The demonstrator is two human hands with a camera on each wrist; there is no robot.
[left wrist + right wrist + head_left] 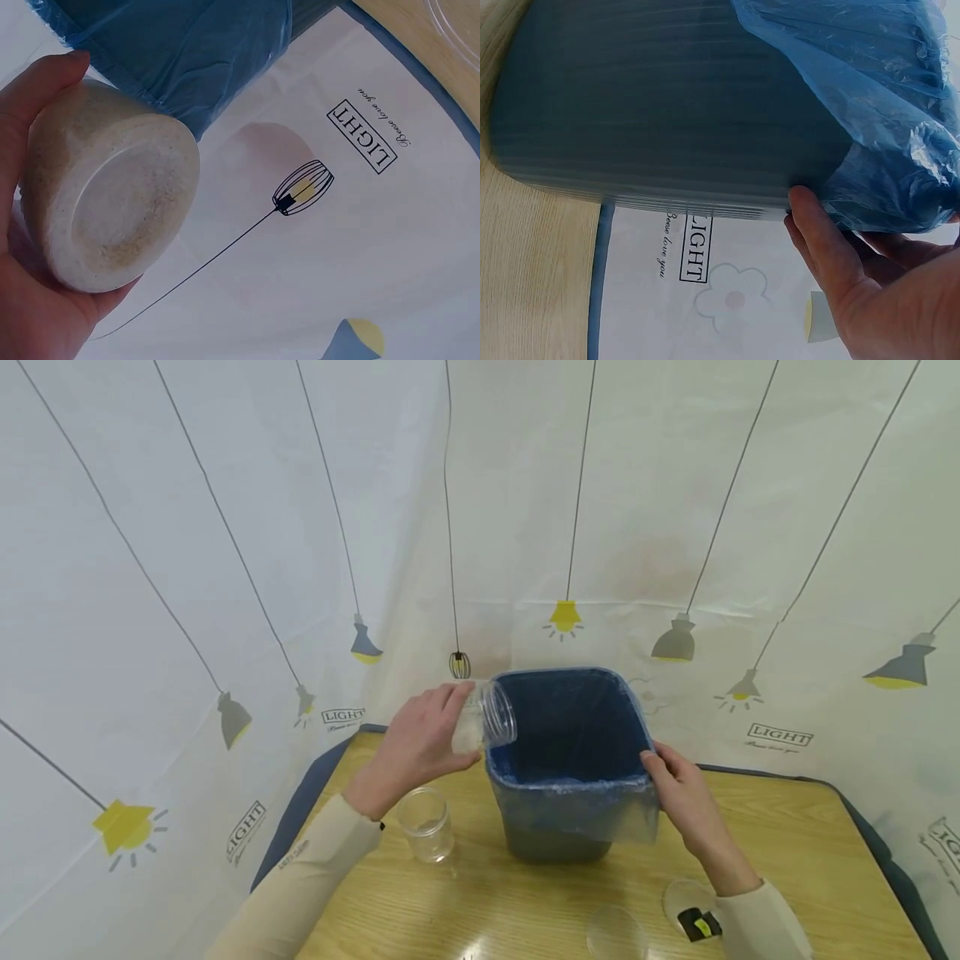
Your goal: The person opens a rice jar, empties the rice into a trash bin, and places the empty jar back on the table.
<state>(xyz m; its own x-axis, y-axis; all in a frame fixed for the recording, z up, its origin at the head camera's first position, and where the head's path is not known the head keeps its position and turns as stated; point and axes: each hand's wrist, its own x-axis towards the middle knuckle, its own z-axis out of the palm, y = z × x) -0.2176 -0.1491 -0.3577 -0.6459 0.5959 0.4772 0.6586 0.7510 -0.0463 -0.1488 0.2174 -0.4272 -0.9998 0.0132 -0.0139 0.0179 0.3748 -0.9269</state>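
Observation:
My left hand grips a clear jar tipped on its side, its open mouth at the left rim of a blue-grey trash bin. In the left wrist view, pale, brownish grainy stuff shows through the base of the jar. A thin blue bag lines the bin and folds over its rim. On the other side, my right hand holds the bin's right rim through the bag, thumb on top at the edge and the other fingers against the outer wall. The bin's inside is dark, its bottom hidden.
A second clear jar stands upright on the wooden table, left of the bin. Near the front lie a clear round disc and another disc beside a small black-and-yellow piece. A lamp-printed white sheet hangs behind.

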